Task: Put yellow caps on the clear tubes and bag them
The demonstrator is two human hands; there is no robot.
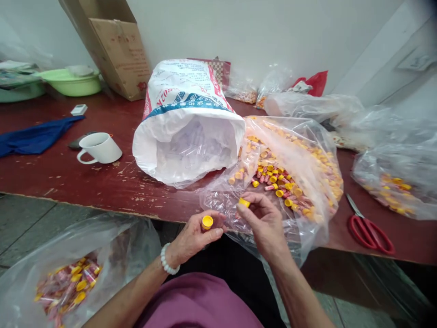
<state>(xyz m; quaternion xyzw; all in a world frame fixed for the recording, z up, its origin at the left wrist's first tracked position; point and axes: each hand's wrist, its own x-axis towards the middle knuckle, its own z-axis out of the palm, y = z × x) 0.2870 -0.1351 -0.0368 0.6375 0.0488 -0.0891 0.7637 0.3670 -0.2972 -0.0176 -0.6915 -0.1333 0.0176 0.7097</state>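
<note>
L hand point(201, 231) had its fingers curled round a yellow-capped tube point(207, 222); R hand point(262, 217) pinched another yellow cap point(244, 202) betw. thumb & fingers, nr. tabletop point(136, 196) edge.

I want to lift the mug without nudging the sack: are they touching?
Apart: the head view shows red tabletop between the white mug and the printed sack.

A white mug point(104, 149) sits near a blue cloth point(36, 135).

Left hand point(200, 231) and right hand point(262, 217), each holding a yellow-capped piece point(207, 222).
</note>
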